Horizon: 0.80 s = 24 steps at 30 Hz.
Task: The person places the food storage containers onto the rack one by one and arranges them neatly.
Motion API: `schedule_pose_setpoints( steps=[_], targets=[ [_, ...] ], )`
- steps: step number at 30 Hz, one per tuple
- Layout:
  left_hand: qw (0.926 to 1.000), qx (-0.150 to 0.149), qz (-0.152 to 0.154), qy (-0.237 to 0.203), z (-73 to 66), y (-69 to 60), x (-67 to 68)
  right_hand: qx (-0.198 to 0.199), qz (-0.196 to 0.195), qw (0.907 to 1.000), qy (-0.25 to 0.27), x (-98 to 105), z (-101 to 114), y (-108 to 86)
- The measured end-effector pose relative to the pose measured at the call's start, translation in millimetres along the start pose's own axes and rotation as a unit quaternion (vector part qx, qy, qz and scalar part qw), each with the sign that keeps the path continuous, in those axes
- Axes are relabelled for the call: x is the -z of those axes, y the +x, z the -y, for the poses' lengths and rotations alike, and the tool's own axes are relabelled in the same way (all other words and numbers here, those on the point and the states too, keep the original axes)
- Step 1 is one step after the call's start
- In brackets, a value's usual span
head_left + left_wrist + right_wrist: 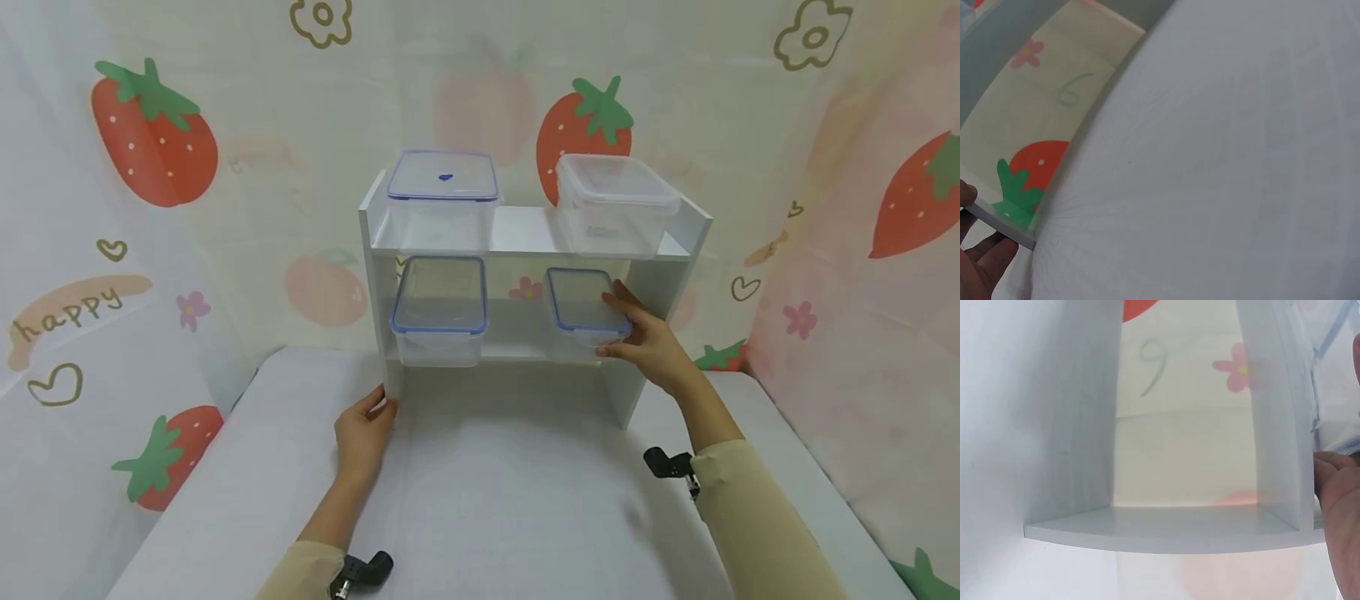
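A white two-tier shelf stands on the table. My left hand pinches the lower front edge of its left side panel, thumb on one face and fingers on the other. On the lower tier at the right is a small clear food container with a blue-rimmed lid. My right hand grips that container's right side, thumb low at the front and fingers over the lid's edge. In the right wrist view, the container lies mostly out of frame, beyond the shelf board.
A larger blue-rimmed container sits left on the lower tier, its front overhanging. Up top stand a blue-lidded container and a clear-lidded one. White cloth covers the table; a strawberry-printed curtain hangs behind.
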<state>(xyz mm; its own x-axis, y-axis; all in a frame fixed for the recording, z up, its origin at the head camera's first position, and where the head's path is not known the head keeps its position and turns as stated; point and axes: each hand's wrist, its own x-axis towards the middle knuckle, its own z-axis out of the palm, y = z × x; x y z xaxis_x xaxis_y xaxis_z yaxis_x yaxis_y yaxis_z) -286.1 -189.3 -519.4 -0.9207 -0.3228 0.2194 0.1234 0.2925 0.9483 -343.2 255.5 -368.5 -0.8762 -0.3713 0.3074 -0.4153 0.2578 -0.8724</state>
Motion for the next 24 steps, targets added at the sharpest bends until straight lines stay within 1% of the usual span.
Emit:
schedule_pose_setpoints(
  steps=[7,11,17,24],
  targets=[
    [1.0,0.003,0.001,-0.002,0.6,1.1,-0.6,0.006,-0.009,0.9999,0.001,-1.0,-0.2,-1.6],
    [1.0,0.0,-0.001,-0.006,2.1,3.1,-1.0,0.001,-0.018,0.9998,0.001,-1.9,-0.4,-2.5],
    [0.9999,-0.003,-0.001,-0.012,3.4,2.5,-1.2,-0.011,-0.026,0.9996,0.002,-4.3,-0.3,-8.1],
    [0.9999,-0.004,0.002,-0.009,0.1,4.2,-2.4,0.006,-0.057,0.9983,-0.007,-8.7,2.4,-17.3]
  ],
)
